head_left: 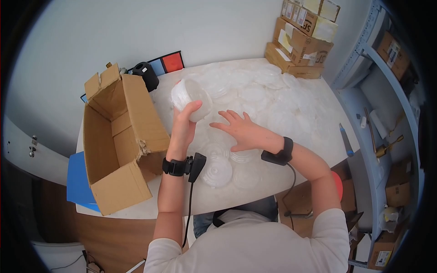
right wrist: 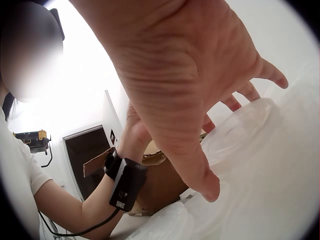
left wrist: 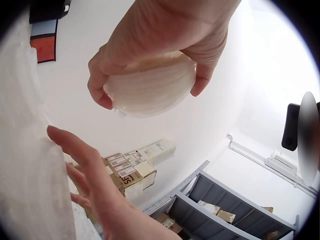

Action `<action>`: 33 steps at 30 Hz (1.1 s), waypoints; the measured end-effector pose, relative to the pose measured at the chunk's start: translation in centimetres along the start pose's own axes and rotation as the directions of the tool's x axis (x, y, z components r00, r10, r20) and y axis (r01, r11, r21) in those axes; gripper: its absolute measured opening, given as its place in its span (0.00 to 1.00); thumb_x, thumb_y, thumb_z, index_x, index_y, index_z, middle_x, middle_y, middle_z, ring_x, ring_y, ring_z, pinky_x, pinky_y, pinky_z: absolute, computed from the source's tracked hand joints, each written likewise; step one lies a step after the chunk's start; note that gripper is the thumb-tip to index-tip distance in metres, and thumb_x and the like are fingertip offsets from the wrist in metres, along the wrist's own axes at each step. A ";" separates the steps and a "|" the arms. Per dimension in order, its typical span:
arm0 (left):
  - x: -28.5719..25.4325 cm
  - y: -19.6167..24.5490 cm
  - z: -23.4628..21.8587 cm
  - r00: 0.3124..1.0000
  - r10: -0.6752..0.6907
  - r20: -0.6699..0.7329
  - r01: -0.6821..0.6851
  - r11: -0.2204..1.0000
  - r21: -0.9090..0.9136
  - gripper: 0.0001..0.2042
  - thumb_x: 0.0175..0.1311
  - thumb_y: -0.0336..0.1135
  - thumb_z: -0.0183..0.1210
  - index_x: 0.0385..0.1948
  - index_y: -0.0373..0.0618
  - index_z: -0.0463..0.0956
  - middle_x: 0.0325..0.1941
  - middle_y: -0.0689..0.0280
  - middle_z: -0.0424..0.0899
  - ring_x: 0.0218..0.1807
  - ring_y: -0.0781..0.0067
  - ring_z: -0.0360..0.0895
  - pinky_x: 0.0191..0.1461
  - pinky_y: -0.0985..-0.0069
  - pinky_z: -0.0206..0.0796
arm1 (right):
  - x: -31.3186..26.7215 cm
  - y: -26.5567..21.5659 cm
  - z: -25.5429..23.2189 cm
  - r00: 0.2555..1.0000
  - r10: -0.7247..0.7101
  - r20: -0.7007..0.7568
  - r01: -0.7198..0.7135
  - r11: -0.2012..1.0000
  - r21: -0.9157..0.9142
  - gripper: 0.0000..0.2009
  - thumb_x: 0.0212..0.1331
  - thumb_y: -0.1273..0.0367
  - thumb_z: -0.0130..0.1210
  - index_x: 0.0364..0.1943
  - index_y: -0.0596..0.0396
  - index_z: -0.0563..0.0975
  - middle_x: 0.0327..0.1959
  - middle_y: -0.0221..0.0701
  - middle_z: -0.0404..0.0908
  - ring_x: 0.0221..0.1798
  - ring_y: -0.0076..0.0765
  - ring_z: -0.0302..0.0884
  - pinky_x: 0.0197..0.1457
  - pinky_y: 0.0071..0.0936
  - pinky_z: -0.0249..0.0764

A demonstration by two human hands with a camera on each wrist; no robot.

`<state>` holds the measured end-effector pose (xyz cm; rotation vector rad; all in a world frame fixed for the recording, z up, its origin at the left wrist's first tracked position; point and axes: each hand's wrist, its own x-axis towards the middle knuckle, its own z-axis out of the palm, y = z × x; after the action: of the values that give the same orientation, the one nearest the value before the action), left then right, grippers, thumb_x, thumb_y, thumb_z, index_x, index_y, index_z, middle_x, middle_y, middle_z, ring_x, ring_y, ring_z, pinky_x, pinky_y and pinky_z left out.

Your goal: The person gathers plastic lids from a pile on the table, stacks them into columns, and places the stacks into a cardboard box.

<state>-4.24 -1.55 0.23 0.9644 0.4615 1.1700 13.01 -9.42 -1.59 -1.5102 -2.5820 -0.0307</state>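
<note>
A stack of clear round plastic lids [head_left: 182, 94] is gripped in the left hand [head_left: 184, 125], raised above the table beside the cardboard box. In the left wrist view the left hand [left wrist: 165, 35] curls its fingers and thumb round the edges of the stack [left wrist: 152, 87]. The right hand [head_left: 246, 131] is spread over the loose lids [head_left: 252, 94], fingers apart, holding nothing. From the right wrist view, the right hand's [right wrist: 185, 85] fingertips are close to a clear lid [right wrist: 240, 130]; whether they touch it cannot be told.
An open cardboard box [head_left: 148, 123] stands at the table's left, with a black object [head_left: 146, 76] behind it. Stacked parcels [head_left: 302, 43] stand at the back right. A blue-handled tool [head_left: 346, 140] lies near the right edge, beside grey shelving [head_left: 391, 59].
</note>
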 end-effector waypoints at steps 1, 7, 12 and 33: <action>-0.1 0.2 0.1 1.000 -0.005 -0.007 0.005 1.000 0.001 0.21 0.52 0.34 0.55 0.49 0.39 0.66 0.47 0.64 0.73 0.50 0.71 0.69 0.54 0.72 0.59 | 0.2 0.0 0.5 0.998 0.033 0.058 -0.031 0.999 -0.036 0.41 0.31 0.66 0.67 0.57 0.48 0.59 0.56 0.43 0.57 0.58 0.50 0.57 0.51 0.55 0.61; -0.1 0.7 0.1 0.999 -0.031 0.037 0.031 1.000 0.003 0.27 0.51 0.31 0.55 0.55 0.43 0.58 0.50 0.65 0.69 0.53 0.71 0.66 0.55 0.71 0.59 | 1.2 1.3 0.4 0.957 0.205 0.204 -0.214 0.977 0.020 0.37 0.36 0.74 0.60 0.59 0.48 0.59 0.61 0.45 0.55 0.63 0.50 0.53 0.58 0.54 0.58; 0.2 0.6 -0.1 0.998 -0.047 0.049 0.047 0.999 0.002 0.32 0.49 0.29 0.55 0.60 0.46 0.52 0.53 0.65 0.65 0.55 0.71 0.63 0.55 0.72 0.59 | 0.4 3.2 0.3 0.986 0.155 0.059 -0.159 0.985 0.063 0.34 0.38 0.78 0.55 0.58 0.50 0.60 0.59 0.46 0.59 0.57 0.50 0.61 0.55 0.39 0.65; -0.2 -0.5 -1.5 0.824 -0.181 0.537 0.285 0.952 -0.115 0.41 0.39 0.34 0.62 0.61 0.40 0.51 0.60 0.62 0.62 0.57 0.69 0.64 0.58 0.71 0.59 | -2.9 6.2 -5.2 0.858 0.512 -0.029 -0.033 0.110 0.993 0.19 0.51 0.74 0.52 0.50 0.56 0.71 0.36 0.30 0.76 0.35 0.20 0.73 0.38 0.19 0.71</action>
<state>-5.12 -1.16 -1.05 0.9788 0.0213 0.6708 20.42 -9.36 2.82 -1.1310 -1.2316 1.1007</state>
